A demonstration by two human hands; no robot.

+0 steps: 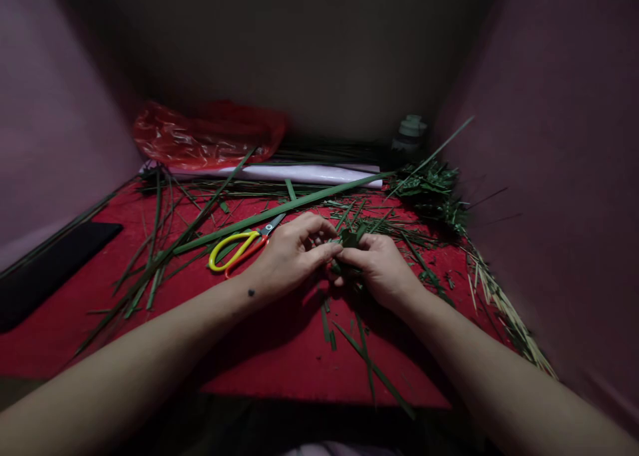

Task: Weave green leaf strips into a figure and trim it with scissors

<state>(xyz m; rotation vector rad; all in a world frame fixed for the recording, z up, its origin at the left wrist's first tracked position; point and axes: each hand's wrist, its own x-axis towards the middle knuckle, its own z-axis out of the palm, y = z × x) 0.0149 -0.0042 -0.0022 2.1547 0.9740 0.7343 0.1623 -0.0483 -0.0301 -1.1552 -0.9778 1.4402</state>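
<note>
Both hands meet over the middle of a red tabletop point(259, 356). My left hand point(302, 253) is closed, thumb and fingers pinching the near side of a small bundle of green leaf strips point(352, 237). From the right, my right hand point(382, 266) grips the same bundle between thumb and fingers. Part of the bundle is hidden behind the fingers. Just left of my left hand lie scissors point(234, 251) with one yellow and one orange handle, their blades partly behind the hand. Loose strips point(369, 359) lie below the hands near the front edge.
A long green leaf point(299, 202) crosses behind the hands. Behind it are a white roll point(309, 174), a red plastic bag point(204, 135) and a bottle point(412, 131). Woven green pieces point(432, 193) are heaped at right, beside pale stalks point(504, 309). A black flat object point(60, 263) lies left.
</note>
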